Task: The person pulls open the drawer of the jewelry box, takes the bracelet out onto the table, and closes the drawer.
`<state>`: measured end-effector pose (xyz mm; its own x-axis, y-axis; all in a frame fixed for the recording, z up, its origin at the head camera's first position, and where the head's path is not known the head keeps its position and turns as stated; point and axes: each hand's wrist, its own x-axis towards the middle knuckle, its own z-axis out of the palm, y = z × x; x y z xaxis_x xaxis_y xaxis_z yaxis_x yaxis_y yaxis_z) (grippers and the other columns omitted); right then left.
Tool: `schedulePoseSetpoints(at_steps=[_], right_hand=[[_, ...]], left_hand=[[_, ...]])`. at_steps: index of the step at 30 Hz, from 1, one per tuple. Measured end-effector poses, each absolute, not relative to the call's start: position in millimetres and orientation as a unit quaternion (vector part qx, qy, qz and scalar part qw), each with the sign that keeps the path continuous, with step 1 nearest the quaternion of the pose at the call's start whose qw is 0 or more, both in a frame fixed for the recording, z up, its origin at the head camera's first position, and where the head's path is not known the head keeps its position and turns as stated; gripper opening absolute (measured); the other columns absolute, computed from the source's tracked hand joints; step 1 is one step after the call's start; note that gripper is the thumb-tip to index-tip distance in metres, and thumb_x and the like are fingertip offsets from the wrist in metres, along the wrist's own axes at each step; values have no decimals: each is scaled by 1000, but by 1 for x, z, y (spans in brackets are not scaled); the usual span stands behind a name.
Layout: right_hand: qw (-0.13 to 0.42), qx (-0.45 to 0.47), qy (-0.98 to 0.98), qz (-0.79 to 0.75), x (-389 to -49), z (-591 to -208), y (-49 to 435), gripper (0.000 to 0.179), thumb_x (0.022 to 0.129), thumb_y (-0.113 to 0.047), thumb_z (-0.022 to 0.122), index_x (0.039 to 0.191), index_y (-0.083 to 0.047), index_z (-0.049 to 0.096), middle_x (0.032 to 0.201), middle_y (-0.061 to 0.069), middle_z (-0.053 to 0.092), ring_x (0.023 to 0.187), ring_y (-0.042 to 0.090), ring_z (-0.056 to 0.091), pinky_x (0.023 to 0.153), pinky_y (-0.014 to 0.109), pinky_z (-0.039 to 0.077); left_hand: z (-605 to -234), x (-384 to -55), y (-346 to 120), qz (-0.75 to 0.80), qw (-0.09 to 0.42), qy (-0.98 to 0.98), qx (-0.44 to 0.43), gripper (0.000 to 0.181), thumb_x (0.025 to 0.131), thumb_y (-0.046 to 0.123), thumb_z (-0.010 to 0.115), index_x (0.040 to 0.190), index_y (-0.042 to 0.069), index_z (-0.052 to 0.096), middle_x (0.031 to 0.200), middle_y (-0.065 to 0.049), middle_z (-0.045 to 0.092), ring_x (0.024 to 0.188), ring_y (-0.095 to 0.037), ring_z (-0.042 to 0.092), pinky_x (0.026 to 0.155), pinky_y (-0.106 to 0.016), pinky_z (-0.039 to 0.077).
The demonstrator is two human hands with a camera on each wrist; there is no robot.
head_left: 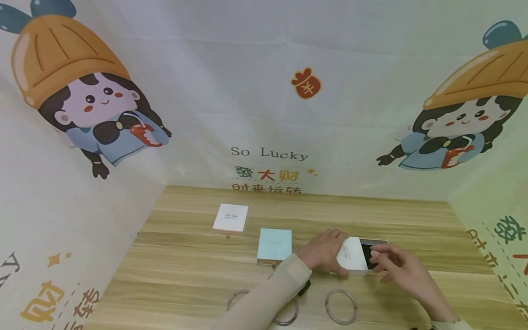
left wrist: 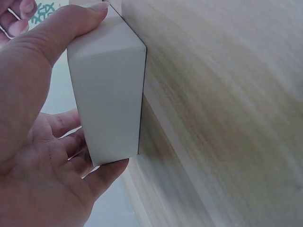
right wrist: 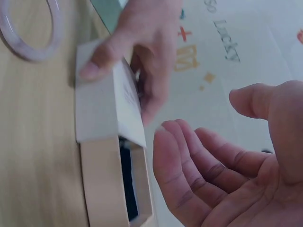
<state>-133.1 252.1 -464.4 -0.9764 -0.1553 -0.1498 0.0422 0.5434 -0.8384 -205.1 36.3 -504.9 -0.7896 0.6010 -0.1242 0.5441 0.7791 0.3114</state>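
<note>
A white slide-out box [head_left: 352, 252] lies on the table, its pale inner drawer [right wrist: 102, 182] pulled partly out to the right. Dark lining shows inside the drawer. My left hand [head_left: 323, 251] grips the white sleeve end, thumb on the near side and fingers on the far side; the left wrist view shows the sleeve's plain end [left wrist: 109, 104] between them. Over the drawer in the head view hovers my right hand [head_left: 402, 270], fingers loosely bent. In the right wrist view its fingers [right wrist: 173, 165] stand apart from the drawer and hold nothing.
A light teal box [head_left: 274, 245] sits left of my left hand, and another white box [head_left: 231, 216] farther back. One pale bangle [head_left: 355, 306] lies near the front; two more, one left [head_left: 228, 300] and one right [head_left: 297, 311], are partly behind my left sleeve. Printed cloth surrounds the table.
</note>
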Motion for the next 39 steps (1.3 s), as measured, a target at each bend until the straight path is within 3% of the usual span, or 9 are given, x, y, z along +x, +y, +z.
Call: schedulePoseSetpoints(at_steps=[7,12,18,25,33,39], right_hand=[[84,-10,883,-462,-150,-469,275,56,107,-40,50,136,8,57,110,19,72,83,16,71,69,31,61],[83,45,878,-470,-160,-477,288,53,108,-37,49,129,10,60,100,11,73,79,13,70,69,29,61],[85,85,881,-458,-169,-487,299,52,108,-32,44,135,9,59,95,4,75,75,7,69,67,26,59],[101,96,906,-400,-175,-501,308,46,104,-34,51,110,7,70,72,-3,67,67,10,61,60,25,51],[129,89,901,-404,-176,-507,310,44,105,-30,46,104,5,71,67,-2,65,64,13,60,55,27,49],[143,82,896,-411,-177,-508,311,36,102,-25,50,98,2,73,68,-3,65,64,12,59,55,26,47]], left_hand=[[-504,-204,35,126,105,937,308,98,75,55,86,154,20,40,147,6,52,133,-9,49,109,-22,44],[-503,-204,36,121,112,938,306,99,76,56,85,155,21,38,151,5,50,139,-11,47,112,-24,43],[-504,-204,38,125,116,938,302,98,76,55,86,155,22,38,149,6,51,135,-9,48,109,-23,44],[-504,-204,38,128,111,938,302,97,75,53,87,154,22,40,144,7,53,128,-7,50,107,-20,44],[-505,-203,36,126,107,938,305,97,74,54,87,153,21,40,145,7,53,129,-7,50,108,-21,44],[-505,-202,35,122,108,938,305,98,74,55,86,154,21,40,148,6,52,133,-9,49,110,-22,44]])
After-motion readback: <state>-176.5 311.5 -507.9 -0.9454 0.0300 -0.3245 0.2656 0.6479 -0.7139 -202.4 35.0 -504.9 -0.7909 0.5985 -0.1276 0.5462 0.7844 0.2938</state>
